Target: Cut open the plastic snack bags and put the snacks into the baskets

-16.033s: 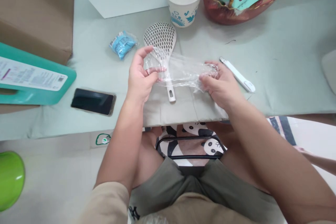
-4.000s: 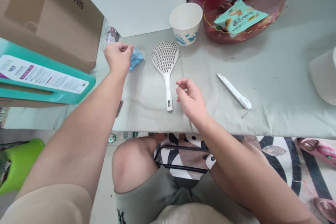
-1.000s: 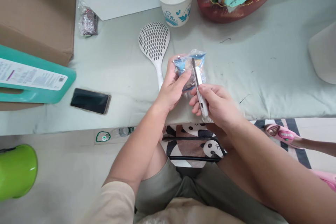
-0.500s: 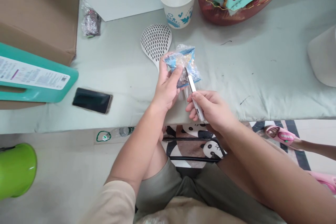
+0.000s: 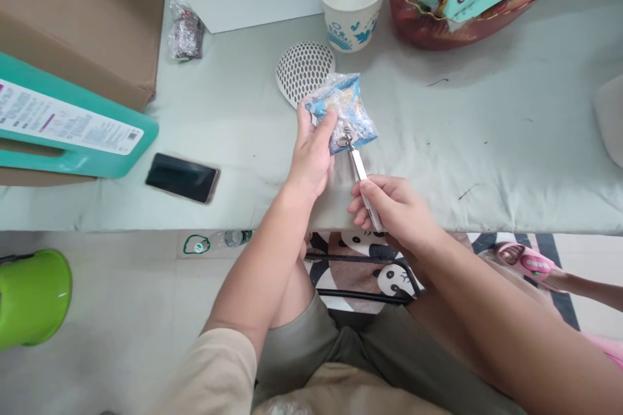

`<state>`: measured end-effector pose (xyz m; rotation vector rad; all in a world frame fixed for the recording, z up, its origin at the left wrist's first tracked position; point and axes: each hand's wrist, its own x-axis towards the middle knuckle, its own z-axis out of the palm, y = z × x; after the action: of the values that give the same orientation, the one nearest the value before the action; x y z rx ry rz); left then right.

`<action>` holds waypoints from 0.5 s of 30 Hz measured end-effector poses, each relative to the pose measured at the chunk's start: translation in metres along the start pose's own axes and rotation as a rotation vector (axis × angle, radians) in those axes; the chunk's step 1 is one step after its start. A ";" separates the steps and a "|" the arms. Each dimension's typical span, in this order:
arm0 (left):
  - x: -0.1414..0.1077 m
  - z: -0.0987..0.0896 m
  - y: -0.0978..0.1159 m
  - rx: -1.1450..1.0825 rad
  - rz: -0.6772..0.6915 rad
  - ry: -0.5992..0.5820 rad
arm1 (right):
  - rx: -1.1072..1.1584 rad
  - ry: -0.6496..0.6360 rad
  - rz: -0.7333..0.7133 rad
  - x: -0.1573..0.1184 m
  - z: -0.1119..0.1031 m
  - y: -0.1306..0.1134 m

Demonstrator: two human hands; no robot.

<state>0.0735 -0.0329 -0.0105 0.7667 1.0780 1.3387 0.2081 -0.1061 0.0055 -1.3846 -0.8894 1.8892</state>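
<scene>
My left hand is closed on a small blue-and-clear plastic packet, the thumb pressed on its front. What is inside the packet is hard to make out through the shiny film. My right hand grips a slim white-and-grey utility knife by its handle. The knife's dark tip points away from me and rests against the packet's lower part. Behind the packet lies a white slotted skimmer, its handle mostly hidden by my left hand and the packet.
A paper cup and a red basket with snack packets stand at the back. On the left are a phone, a teal container, a cardboard box and a wrapped item. Another person's pink-shod foot shows at right.
The knife's tip has moved down the packet, toward me. The packet has turned a little and covers more of the skimmer. The whole view has shifted slightly.
</scene>
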 end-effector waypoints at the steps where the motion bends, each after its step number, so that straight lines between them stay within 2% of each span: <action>1: 0.000 0.000 0.001 0.006 -0.001 0.009 | -0.005 -0.003 0.000 0.000 0.000 0.001; 7: 0.004 -0.004 0.011 -0.020 -0.029 0.051 | -0.074 -0.041 -0.021 -0.001 0.002 0.005; 10: 0.009 -0.012 0.023 -0.044 -0.097 0.051 | -0.247 -0.023 -0.134 -0.003 -0.006 0.003; 12: 0.011 -0.018 0.030 -0.076 -0.151 -0.005 | -0.470 0.139 -0.324 -0.001 -0.021 -0.001; 14: 0.012 -0.023 0.033 -0.085 -0.199 -0.078 | -0.709 0.421 -0.523 0.005 -0.042 -0.004; 15: 0.012 -0.025 0.034 -0.075 -0.219 -0.112 | -0.813 0.548 -0.562 0.009 -0.054 -0.005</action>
<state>0.0367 -0.0209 0.0099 0.6411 0.9868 1.1312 0.2579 -0.0872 -0.0070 -1.7176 -1.6121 0.6646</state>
